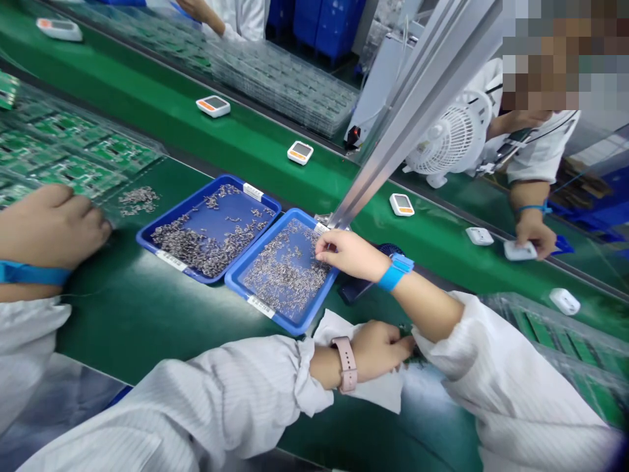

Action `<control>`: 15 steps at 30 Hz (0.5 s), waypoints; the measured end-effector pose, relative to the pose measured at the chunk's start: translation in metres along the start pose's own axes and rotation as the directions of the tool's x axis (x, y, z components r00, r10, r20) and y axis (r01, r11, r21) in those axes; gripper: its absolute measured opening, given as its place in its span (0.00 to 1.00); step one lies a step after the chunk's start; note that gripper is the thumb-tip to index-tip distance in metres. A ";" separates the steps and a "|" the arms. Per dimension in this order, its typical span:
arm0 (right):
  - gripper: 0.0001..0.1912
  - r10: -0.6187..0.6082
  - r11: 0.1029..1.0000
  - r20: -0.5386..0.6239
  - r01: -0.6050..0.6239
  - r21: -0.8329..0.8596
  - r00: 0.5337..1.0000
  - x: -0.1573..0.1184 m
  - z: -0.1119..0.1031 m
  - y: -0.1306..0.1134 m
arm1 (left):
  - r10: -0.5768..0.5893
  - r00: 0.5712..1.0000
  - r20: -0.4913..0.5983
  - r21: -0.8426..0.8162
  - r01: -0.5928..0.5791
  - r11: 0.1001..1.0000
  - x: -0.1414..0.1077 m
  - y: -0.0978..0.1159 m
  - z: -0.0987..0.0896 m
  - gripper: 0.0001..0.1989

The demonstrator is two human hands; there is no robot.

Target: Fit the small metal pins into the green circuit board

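Green belt [122,328] carries two blue trays [295,322]; right hand [346,254] pinches among metal bits [282,278], its hold too small to tell; left hand [377,349] curls, grip hidden. Bumped trays could spill them.

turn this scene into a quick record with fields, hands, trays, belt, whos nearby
right hand: fingertips in small metal parts in the nearer blue tray
right wrist: blue strap
left hand: over a white cloth, pinching a small dark item, unclear what
left wrist: pink watch
second tray: blue tray, also holding metal parts
surface: green conveyor belt
nearby: co-worker's hand beside clear trays of green circuit boards
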State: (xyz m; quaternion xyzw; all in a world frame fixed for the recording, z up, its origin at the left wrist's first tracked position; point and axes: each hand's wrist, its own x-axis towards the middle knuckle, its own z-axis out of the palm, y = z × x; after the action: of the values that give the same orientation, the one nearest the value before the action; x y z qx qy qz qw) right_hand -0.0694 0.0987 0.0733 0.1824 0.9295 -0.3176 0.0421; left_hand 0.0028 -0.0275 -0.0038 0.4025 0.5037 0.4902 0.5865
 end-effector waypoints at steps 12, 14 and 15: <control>0.05 0.301 0.940 -0.299 -0.228 0.255 0.906 -0.183 -0.049 0.043 | -0.134 0.991 0.022 -0.054 0.135 0.989 0.006 -0.002 0.004 0.23; 0.03 0.345 0.938 -0.469 -0.312 0.150 0.813 -0.204 -0.028 0.068 | -0.143 0.989 0.026 -0.082 0.144 0.986 0.006 0.000 0.003 0.24; 0.03 0.327 0.937 -0.547 -0.340 0.080 0.771 -0.211 -0.016 0.082 | -0.146 0.989 0.026 -0.092 0.148 0.985 0.006 0.001 0.003 0.24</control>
State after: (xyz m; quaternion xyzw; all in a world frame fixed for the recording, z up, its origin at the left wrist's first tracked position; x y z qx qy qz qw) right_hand 0.1573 0.1026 0.0797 0.4275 0.8582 -0.2278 -0.1699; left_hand 0.0053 -0.0214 -0.0037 0.3411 0.5028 0.4649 0.6440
